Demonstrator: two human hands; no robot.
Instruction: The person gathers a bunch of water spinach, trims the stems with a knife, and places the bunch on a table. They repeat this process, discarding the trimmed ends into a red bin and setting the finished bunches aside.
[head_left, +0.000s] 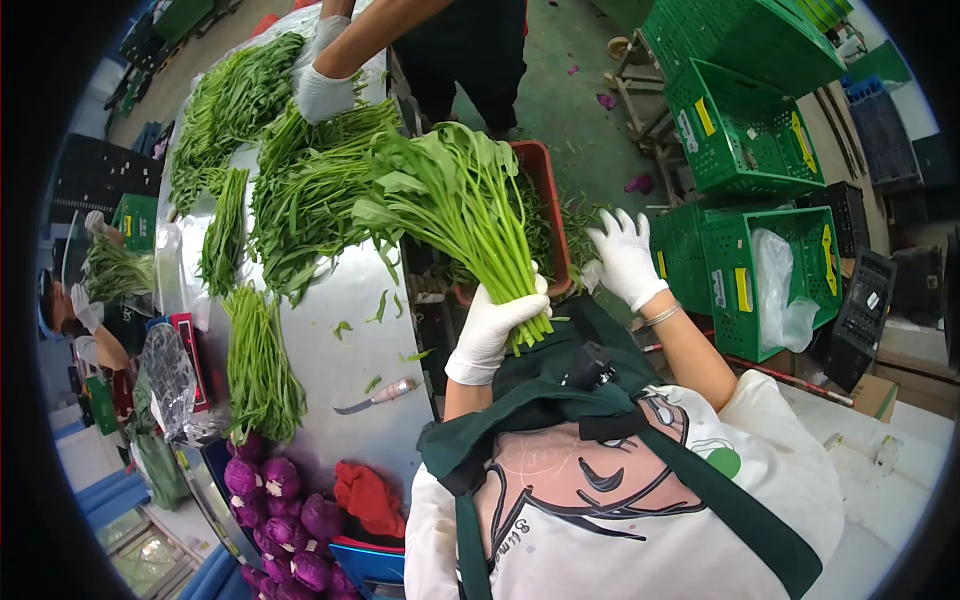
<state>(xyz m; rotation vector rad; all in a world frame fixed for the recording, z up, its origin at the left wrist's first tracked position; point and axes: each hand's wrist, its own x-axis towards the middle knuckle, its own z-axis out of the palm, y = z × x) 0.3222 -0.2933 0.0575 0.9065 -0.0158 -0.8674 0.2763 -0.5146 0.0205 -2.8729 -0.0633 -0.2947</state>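
My left hand (pixel 497 328), in a white glove, is wrapped round the lower stems of a bunch of leafy greens (pixel 465 215). The leaves of this bunch point up and away, over the table edge and a red-brown bin. To the right, my white-gloved right hand (pixel 625 258) is held off the bunch with its fingers spread and nothing in it. A small curved knife (pixel 378 396) lies on the metal table (pixel 345 345), left of my left hand. Further along are a loose pile of greens (pixel 310 195) and a separate bundle (pixel 260 365).
Across the table a co-worker's gloved hand (pixel 325 93) touches the greens. The red-brown bin (pixel 548 205) holds leaf scraps. Green crates (pixel 770 265) stand on the right. Purple cabbages (pixel 285 530) and a red cloth (pixel 370 497) lie at lower left. Another person works at far left.
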